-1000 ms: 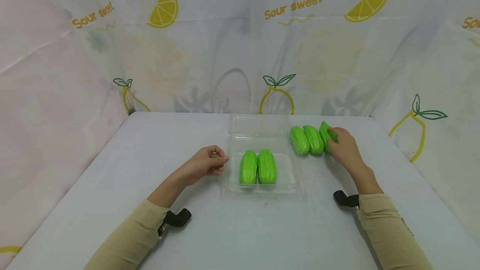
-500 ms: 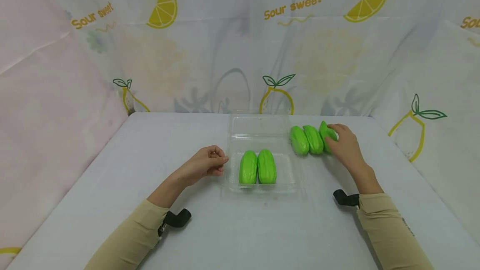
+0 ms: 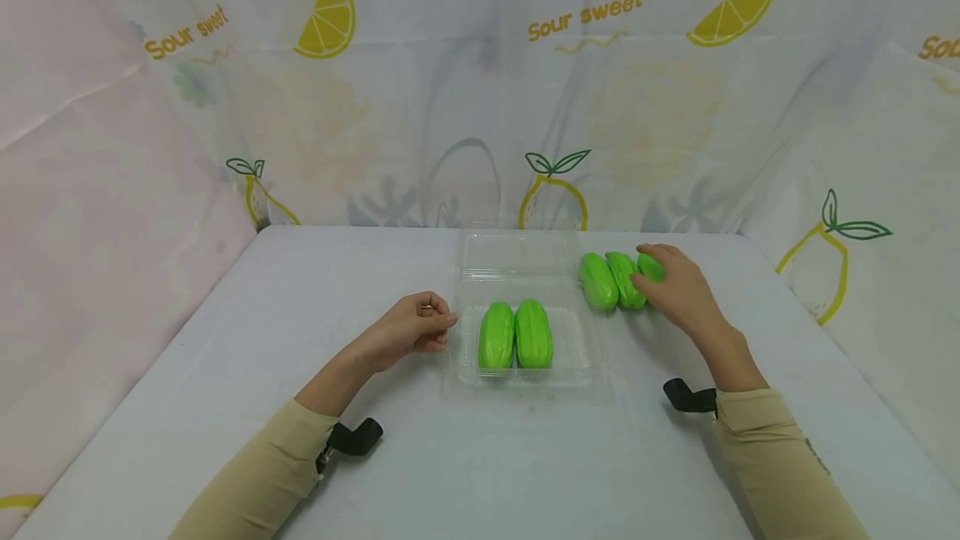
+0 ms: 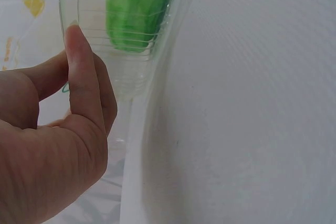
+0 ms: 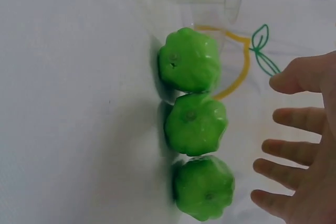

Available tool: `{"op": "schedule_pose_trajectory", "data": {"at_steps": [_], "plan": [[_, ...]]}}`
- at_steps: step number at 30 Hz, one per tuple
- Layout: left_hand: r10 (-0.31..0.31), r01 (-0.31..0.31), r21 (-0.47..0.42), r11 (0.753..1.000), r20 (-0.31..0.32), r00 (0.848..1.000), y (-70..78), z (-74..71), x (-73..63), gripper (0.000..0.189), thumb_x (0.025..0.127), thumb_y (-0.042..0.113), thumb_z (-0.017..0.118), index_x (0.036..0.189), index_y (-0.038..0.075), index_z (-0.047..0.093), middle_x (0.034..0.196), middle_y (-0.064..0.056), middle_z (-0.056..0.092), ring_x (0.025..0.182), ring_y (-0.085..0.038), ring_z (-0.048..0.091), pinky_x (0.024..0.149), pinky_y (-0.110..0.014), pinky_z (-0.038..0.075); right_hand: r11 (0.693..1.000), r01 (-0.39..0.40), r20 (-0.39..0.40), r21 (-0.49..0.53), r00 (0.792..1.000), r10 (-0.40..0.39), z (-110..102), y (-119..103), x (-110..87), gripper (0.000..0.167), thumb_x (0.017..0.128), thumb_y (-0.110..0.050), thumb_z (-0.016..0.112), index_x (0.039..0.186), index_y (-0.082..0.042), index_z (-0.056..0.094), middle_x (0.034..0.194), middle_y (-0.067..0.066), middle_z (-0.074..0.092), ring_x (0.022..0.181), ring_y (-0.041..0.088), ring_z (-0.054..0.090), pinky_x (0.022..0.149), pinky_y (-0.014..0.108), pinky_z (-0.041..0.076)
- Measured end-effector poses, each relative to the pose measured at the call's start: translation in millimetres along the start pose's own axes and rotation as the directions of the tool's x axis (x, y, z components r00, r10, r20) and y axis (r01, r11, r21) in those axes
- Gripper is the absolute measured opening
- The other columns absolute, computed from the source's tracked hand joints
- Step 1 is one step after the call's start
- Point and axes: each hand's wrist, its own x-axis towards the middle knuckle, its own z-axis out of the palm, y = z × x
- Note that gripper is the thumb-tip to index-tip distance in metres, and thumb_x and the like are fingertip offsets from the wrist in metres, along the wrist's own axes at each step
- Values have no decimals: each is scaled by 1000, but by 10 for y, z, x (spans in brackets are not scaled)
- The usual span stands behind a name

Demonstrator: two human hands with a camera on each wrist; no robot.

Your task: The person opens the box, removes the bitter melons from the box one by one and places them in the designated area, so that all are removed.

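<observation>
Two bright green ribbed gourds (image 3: 497, 336) lie side by side in the left and middle of a clear plastic box (image 3: 573, 342), whose lid (image 3: 517, 250) is folded back behind it. At the box's left rim, my left hand (image 3: 408, 327) has its fingers curled and pinches the edge; the thumb (image 4: 81, 61) lies on the rim in the left wrist view. Three more gourds (image 3: 599, 282) stand in a row right of the lid. Over the two rightmost hovers my right hand (image 3: 678, 290), partly hiding them, its fingers spread and apart from the gourds (image 5: 197, 124) in the right wrist view.
A white cloth covers the table (image 3: 352, 473), which ends at a printed curtain (image 3: 420, 107) behind. Another curtain (image 3: 112, 273) hangs along the left side. Black camera mounts (image 3: 356, 437) stick out from both sleeves.
My right hand has let go of the rightmost gourd and shifted slightly left over the row. That gourd now sits closer against its neighbour. My left hand has stayed put.
</observation>
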Motion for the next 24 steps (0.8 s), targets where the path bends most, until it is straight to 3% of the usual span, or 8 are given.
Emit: {"op": "schedule_pose_trajectory", "data": {"at_steps": [17,21,24], "plan": [[9,-9,15,1000,-5,1000,14,2,-13,23,99,17,62,107,2,47,77,-1,56,67,-8,57,63,-17,56,991,126,133,-41,984,-120,-70,-363,-70,55,96,-29,62,144,-5,48,147,23,48,145,50,28,117,64,25],[10,-10,18,1000,-7,1000,12,-1,-13,23,99,17,62,107,2,48,77,-1,55,67,-8,56,62,-17,56,987,157,146,-41,978,-149,-56,-437,-95,55,96,-30,64,143,-6,49,146,22,50,144,48,31,118,63,25],[11,-11,16,1000,-5,1000,2,-6,-7,23,99,17,62,107,2,48,76,-1,56,67,-8,56,62,-17,56,980,194,157,-47,970,-185,-32,-491,-111,54,96,-29,65,142,-6,51,144,21,51,140,44,39,115,61,32]]}}
